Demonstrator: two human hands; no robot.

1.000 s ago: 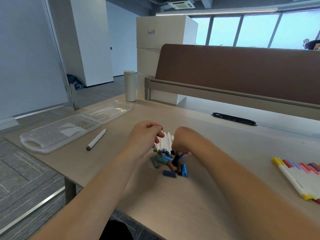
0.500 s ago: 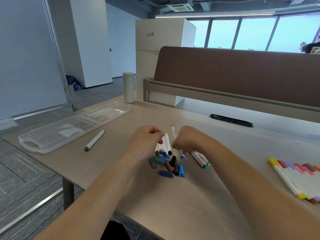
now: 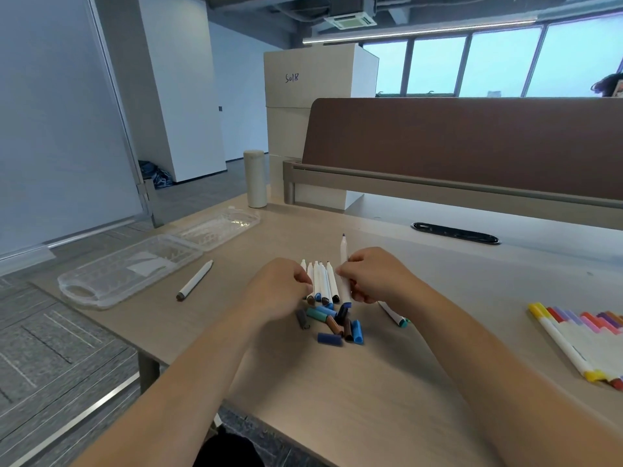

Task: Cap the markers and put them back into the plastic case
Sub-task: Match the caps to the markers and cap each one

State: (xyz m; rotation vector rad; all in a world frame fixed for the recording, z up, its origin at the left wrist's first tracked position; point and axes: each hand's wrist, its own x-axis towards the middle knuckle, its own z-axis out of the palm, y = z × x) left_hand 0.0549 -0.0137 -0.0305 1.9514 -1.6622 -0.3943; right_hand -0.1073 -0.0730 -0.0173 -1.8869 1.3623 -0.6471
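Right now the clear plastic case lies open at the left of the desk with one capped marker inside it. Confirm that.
Not quite. The head view shows the clear plastic case lying open at the left of the desk, but the capped marker is not inside it: it lies on the desk beside the case, on its right.

Cool daylight came from the windows (image 3: 499, 67) far beyond the right grip (image 3: 372, 276), which were washed out to pale blue. A ceiling light strip (image 3: 418, 30) glowed above them. The desk (image 3: 337, 392) was evenly lit, with soft shadows beneath both forearms and under the left grip (image 3: 279, 291). Wide-angle distortion bent the whiteboard frame (image 3: 114, 106) far left of the grips. The picture was slightly soft, and the edges were smeared.
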